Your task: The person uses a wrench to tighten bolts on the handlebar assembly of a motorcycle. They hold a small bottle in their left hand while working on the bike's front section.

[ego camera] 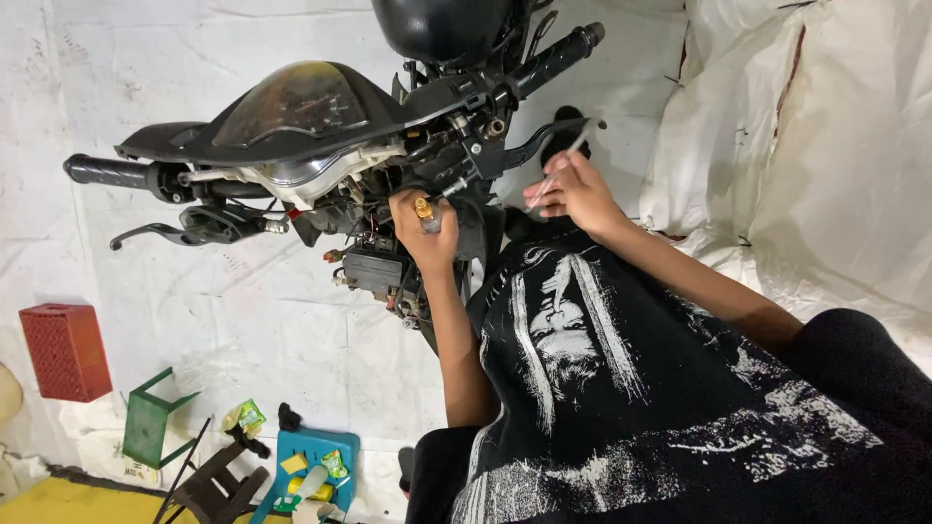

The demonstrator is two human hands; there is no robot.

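Looking down on a stripped motorcycle front (320,146): dusty headlight shell, black handlebar grips out to either side, brake levers below them, wiring and connectors bared under the cowl. Left hand (424,225) closed round a small tool with a brass-coloured tip (423,209), pressed in against the exposed wiring beneath the headlight. Right hand (575,189) near the right brake lever, pinching a thin grey rod (561,165) that slants up toward the grip. Black printed shirt (621,388) filling the lower right. On the white-sheeted floor (243,320): red crate (65,351) at far left, green stool (148,422), blue tray (313,474) of small packets.
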